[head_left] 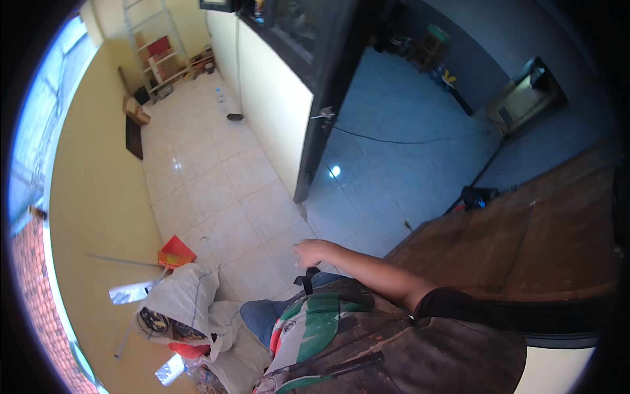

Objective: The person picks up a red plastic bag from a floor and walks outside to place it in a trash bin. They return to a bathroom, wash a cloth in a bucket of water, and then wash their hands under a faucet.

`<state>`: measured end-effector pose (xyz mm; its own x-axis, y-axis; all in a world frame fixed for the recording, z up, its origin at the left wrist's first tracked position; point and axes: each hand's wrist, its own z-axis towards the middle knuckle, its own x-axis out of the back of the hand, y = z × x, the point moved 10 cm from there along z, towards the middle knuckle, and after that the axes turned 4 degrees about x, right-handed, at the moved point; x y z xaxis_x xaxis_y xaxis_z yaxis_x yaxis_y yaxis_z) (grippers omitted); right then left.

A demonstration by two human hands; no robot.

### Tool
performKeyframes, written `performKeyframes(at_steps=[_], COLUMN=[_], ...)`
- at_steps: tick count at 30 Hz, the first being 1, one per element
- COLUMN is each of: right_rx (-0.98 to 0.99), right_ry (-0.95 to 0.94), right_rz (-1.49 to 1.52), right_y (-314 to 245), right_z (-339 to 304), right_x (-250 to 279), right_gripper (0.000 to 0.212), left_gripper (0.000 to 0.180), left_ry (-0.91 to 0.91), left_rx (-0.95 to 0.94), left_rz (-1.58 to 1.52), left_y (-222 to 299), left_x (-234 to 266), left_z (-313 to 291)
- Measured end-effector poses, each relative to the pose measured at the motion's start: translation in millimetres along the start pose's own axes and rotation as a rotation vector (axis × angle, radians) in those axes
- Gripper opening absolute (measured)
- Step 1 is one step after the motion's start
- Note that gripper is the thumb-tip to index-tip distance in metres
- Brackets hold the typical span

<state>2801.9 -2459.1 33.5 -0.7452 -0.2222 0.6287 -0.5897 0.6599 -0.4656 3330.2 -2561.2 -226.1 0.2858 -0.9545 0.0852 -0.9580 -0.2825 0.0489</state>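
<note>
My right hand (310, 252) hangs in front of my body above the tiled floor, its arm reaching in from the lower right. Its fingers look loosely bent and a little apart, with nothing visible in them. A black strap (306, 281) sticks out from my clothing just below the hand, apart from it. My left hand does not show. On the floor to my left stand white woven sacks (197, 289), one gaping with dark items inside. An orange-red dustpan (176, 253) is beside them against the yellow wall.
A brown wooden door (512, 230) fills the right side. A dark door frame (315, 151) ends the low wall ahead. Beyond it, a thin cable (394, 141) crosses the room. A ladder (154, 43) and boxes (136, 110) stand at the far left; a bottle (220, 96) is on the floor.
</note>
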Motion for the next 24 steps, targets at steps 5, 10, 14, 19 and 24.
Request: performKeyframes(at_steps=[5, 10, 14, 19, 24], right_rx=[-0.175, -0.311, -1.072, -1.271, -1.361], right_ry=[0.478, 0.906, 0.67, 0.865, 1.366], right_rz=[0.51, 1.299, 0.769, 1.796, 2.144], right_y=[186, 389, 550, 496, 498], right_z=[-88, -124, -260, -364, -406], right_x=[80, 73, -120, -194, -227], right_gripper=[0.052, 0.043, 0.045, 0.043, 0.041], left_gripper=[0.049, 0.059, 0.069, 0.069, 0.066], left_ry=[0.021, 0.132, 0.011, -0.036, -0.153], left_rx=[-0.083, -0.4, -0.363, -0.017, -0.331], left_rz=[0.189, 0.008, 0.291, 1.021, 1.366], left_y=[163, 435, 589, 670, 757], left_x=[-13, 3, -91, -211, -439], left_z=[-20, -50, -61, -67, -59])
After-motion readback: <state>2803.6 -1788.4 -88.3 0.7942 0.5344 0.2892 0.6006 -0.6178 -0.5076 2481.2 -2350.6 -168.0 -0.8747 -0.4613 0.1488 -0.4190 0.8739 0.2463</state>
